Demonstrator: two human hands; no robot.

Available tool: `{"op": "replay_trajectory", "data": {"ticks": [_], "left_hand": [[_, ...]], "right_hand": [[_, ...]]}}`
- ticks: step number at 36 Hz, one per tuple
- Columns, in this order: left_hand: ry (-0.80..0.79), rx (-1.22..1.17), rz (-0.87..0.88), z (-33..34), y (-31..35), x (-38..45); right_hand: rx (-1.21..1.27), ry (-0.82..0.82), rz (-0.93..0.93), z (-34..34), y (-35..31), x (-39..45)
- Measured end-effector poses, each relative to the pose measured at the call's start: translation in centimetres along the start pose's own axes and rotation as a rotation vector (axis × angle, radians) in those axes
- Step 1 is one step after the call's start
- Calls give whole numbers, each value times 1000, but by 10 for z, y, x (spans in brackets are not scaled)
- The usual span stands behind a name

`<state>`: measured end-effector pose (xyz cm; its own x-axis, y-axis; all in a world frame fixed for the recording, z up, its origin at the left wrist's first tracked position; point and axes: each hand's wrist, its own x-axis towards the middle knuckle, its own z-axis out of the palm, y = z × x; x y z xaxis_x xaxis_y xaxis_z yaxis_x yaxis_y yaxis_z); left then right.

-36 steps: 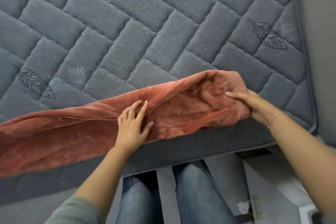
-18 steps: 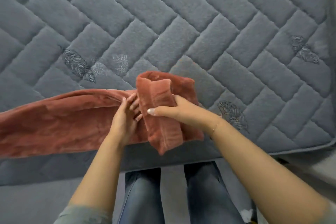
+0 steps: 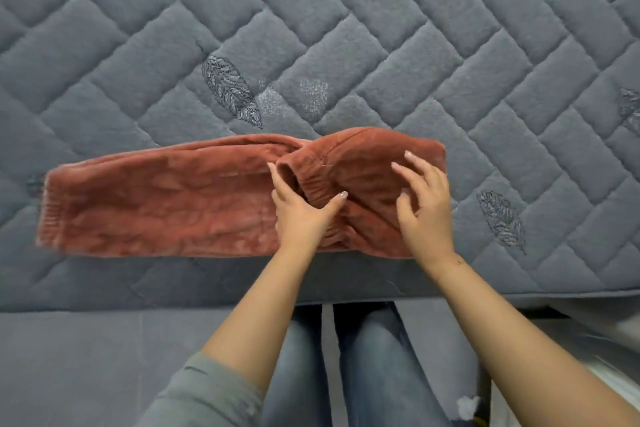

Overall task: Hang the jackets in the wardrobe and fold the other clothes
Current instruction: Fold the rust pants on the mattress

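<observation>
A rust-red fleece garment (image 3: pixel 166 198) lies stretched along the near part of the grey quilted bed (image 3: pixel 346 28), its ribbed cuff at the far left. Its right end is folded back over itself, with the gathered elastic band on top. My left hand (image 3: pixel 301 211) presses on that folded band, thumb and fingers spread around its edge. To the right, my right hand (image 3: pixel 424 204) hovers over or lightly touches the folded part with fingers apart, holding nothing.
The bed's front edge (image 3: pixel 450 295) runs across below the garment. My legs in blue jeans (image 3: pixel 346 367) stand against it. Pale floor and a white object (image 3: pixel 467 406) show at the bottom right.
The right end of the garment has been folded over leftwards and laid flat. My right hand has let go of it, and the whole garment now rests further onto the bed.
</observation>
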<state>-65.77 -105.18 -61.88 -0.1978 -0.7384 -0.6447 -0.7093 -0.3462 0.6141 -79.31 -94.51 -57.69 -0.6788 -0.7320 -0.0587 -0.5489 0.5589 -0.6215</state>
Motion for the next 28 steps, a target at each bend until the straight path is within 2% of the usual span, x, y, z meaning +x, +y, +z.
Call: {"op": "replay_trajectory", "data": {"ticks": [2,5,7,11,18,20,25,28], "left_hand": [[165,106,33,10,7,-6],[387,66,176,20,4,-14],[416,81,155,28,-4,-22],[256,248,39,43,-18,-35],[141,266,-73,33,-9,-20],[56,153,-68,20,-4,-17],[-216,-346,-97,-44,10,-15],[-285,-462,-54,-89,14,-12]], "right_hand": [[-49,-2,33,-5,17,-1],[-136,-152,22,-8,43,1],[-196,-267,-5,-8,57,4],[-273,-376,-43,-5,72,11],[-302,-436,-89,-7,78,25],[-279,-443,-88,-8,77,28],[-184,-386,-144,-5,64,32],[-171,-321,-245,7,46,31]]}}
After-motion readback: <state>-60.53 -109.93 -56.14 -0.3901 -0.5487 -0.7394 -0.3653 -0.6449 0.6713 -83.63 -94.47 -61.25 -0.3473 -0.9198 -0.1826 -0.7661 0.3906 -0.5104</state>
